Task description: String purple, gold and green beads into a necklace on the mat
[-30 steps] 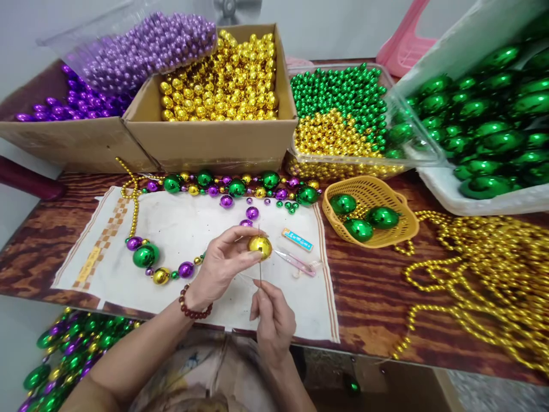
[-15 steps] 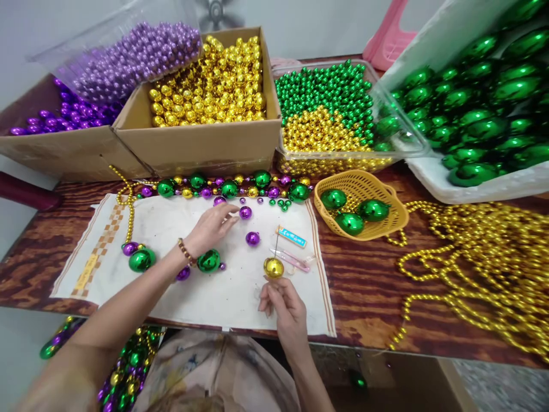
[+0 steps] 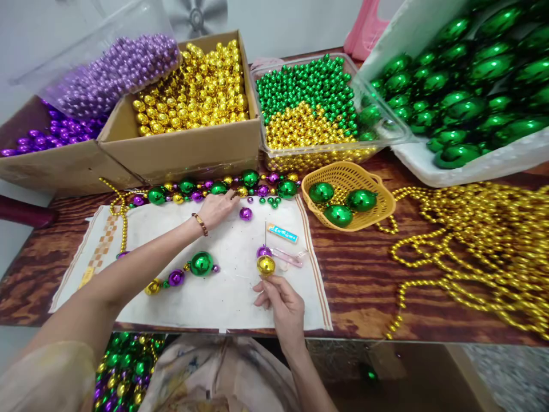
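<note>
Near the bottom of the cloth, my right hand [image 3: 281,303] pinches the low end of an upright needle [image 3: 266,232]. A gold bead [image 3: 266,265] sits on it just above my fingers, with a purple bead [image 3: 263,251] over that. My left hand [image 3: 219,209] reaches to the back edge of the cloth, fingers bent together and pointing down beside a small purple bead [image 3: 250,199]; what lies under the fingertips is hidden. A larger purple bead [image 3: 246,213] rests in front of them. Below my left forearm is a short strung piece with a green bead [image 3: 201,264].
A bead garland [image 3: 218,188] runs along the cloth's back edge. Behind stand a cardboard box [image 3: 180,149] of gold beads and a clear tub [image 3: 317,150]. To the right are a yellow basket [image 3: 381,210], gold bead strings [image 3: 472,246], a blue packet [image 3: 282,233] and a pink-handled tool [image 3: 289,258].
A purple bead now sits above the gold one on the needle. My left hand has gone toward the small beads at the back, uncovering the short strung piece. The camera view has shifted slightly.
</note>
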Motion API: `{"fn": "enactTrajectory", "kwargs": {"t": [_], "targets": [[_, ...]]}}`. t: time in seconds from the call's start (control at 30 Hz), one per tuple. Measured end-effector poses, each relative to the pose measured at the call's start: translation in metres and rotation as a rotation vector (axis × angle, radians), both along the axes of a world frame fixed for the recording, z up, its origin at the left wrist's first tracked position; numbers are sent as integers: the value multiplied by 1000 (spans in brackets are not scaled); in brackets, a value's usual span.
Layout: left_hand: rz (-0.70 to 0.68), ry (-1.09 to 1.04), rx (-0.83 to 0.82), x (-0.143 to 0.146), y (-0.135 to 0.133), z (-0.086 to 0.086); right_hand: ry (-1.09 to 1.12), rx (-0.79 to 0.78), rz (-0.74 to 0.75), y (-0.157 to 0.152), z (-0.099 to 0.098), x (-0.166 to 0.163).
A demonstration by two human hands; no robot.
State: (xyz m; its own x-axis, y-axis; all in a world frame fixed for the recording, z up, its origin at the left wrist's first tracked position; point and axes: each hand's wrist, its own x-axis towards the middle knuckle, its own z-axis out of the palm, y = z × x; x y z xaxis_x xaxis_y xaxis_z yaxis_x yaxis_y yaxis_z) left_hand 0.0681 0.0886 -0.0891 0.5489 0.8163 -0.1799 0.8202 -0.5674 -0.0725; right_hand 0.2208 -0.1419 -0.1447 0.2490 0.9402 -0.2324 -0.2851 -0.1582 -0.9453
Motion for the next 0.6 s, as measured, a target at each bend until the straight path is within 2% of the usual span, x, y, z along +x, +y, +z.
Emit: {"fn": "enactTrajectory", "kwargs": {"t": [0.23, 0.47, 0.6], "targets": [[74, -13, 70, -2, -16, 12, 43, -8, -47, 3, 0, -1], [3, 9, -28, 6, -24, 9, 95, 5, -122, 3, 6, 4], [2, -105, 52, 25, -19, 13, 99, 6, -144, 1, 8, 8]]}}
